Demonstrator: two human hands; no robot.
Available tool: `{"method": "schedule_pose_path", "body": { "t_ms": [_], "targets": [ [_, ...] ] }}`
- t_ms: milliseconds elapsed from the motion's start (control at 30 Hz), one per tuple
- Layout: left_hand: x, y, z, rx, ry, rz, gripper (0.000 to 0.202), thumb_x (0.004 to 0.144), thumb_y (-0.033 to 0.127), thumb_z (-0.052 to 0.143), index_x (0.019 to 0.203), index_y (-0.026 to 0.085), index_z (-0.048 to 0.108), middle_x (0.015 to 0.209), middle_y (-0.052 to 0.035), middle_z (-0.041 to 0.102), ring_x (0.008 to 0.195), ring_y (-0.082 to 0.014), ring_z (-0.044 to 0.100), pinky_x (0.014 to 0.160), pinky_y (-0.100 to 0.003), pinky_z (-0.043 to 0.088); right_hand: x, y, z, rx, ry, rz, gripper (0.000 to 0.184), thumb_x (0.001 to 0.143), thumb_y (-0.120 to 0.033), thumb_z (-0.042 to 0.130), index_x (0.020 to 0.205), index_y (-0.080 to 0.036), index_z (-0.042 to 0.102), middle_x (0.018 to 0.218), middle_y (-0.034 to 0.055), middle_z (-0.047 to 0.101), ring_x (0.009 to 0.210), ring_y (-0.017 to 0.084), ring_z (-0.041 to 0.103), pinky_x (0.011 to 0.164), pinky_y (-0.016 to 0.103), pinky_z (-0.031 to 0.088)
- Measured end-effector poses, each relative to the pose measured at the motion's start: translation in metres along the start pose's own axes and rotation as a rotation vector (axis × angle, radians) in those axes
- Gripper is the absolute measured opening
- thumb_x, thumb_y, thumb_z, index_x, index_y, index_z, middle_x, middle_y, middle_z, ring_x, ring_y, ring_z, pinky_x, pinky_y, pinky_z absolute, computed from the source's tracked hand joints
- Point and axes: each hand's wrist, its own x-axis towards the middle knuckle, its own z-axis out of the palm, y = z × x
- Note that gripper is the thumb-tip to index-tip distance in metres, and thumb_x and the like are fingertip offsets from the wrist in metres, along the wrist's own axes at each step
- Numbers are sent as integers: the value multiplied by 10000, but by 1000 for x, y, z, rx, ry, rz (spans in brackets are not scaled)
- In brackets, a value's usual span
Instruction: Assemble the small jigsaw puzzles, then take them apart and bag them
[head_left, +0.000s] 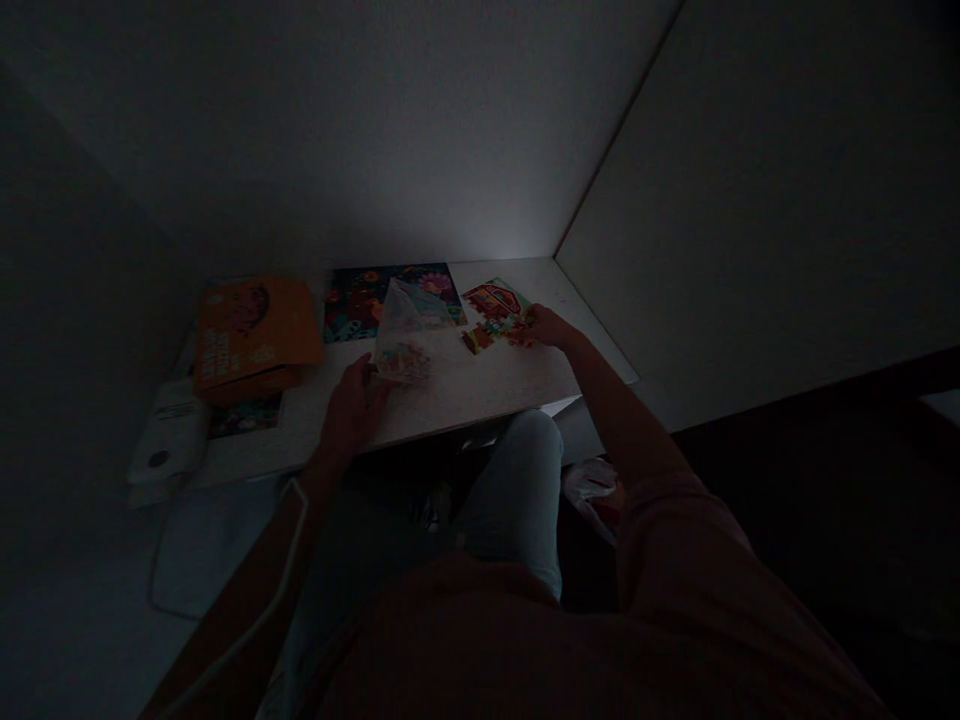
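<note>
My left hand point(355, 405) pinches the lower left edge of a clear plastic bag point(397, 325). Jigsaw pieces point(403, 362) lie gathered at the bottom of that bag. On the right side of the white table, my right hand point(551, 328) has its fingers closed on a colourful jigsaw piece point(523, 334); in the dim light its exact outline is unclear. Close by, beyond and left of that hand, lies a partly joined jigsaw point(491, 298) with red, green and yellow parts.
An orange puzzle box point(255, 335) stands at the table's left, over a dark picture sheet point(246, 415). A dark, colourful picture board point(354, 305) lies behind the bag. A white device point(169, 440) sits at the left end. Walls bound the table point(450, 400) behind and right.
</note>
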Motion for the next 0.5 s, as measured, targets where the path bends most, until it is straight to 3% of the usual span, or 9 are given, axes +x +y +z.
{"method": "schedule_pose_path", "body": {
  "t_ms": [200,400,500],
  "targets": [
    [0,0,2,19,8,0,856,1048,719,653,1686,153,572,1571,-252,737,1419,-414,756,1263,-640,616,-6,-9,8,-12,76,62,702,708,-390,1152,1224,-220,708,1187,123,828,1033,280,797,897,400,723],
    [-1,1,2,1,6,3,813,1049,710,658,1672,193,580,1553,-240,751,1390,-404,777,1252,-631,620,-7,-14,10,17,70,30,478,796,-354,996,1122,-240,665,1006,30,781,951,244,743,855,363,664],
    [-1,2,2,-12,3,1,803,1052,696,665,1667,186,587,1550,-256,744,1415,-430,769,1254,-661,609,-5,-21,6,13,70,-30,425,841,-406,923,1136,-242,665,1017,33,771,993,264,734,884,380,649]
  ]
}}
